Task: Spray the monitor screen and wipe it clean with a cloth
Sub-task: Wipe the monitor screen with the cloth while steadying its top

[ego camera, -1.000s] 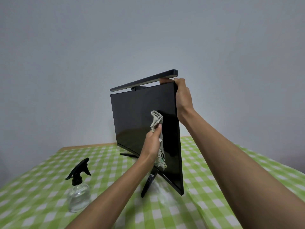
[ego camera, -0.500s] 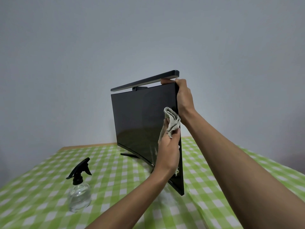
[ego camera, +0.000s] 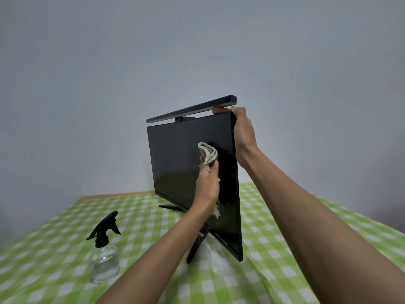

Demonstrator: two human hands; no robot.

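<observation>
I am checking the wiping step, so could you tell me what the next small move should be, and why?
Probably sweep the cloth leftward: the left hand presses it right of the screen's middle, while the right hand steadies the top corner.

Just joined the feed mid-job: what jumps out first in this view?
A black monitor stands mid-frame on a green checked tablecloth, with a light bar on top. The right hand grips its upper right corner while the left hand presses a cloth against the screen. A spray bottle stands at lower left.
</observation>
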